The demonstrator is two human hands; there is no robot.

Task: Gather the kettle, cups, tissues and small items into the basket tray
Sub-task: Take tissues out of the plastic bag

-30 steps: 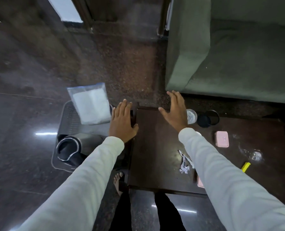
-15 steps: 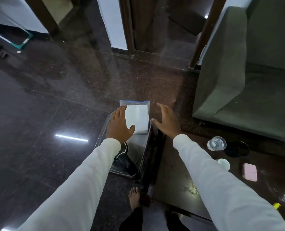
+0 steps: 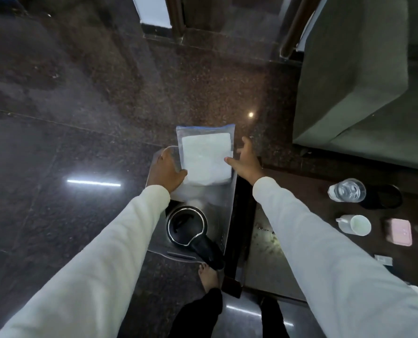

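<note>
On the floor beside the table (image 3: 264, 240), head view: tray (image 3: 217, 206) holding kettle (image 3: 187, 225) and tissues (image 3: 205, 158). Left hand (image 3: 166, 172) lies on the tray's far left corner, thumb touching the tissues; whether it grips cannot be told. Right hand (image 3: 245, 159) hovers spread at the pack's right edge. Cup (image 3: 355, 224), glass (image 3: 347, 190) and pink case (image 3: 399, 231) remain on the table. Good practice, by judgement: steady the tray and seat the overhanging pack flat before fetching these.

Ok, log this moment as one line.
left hand on tray by tissue pack | right hand open beside pack | kettle in tray | white cup, glass on table
</note>
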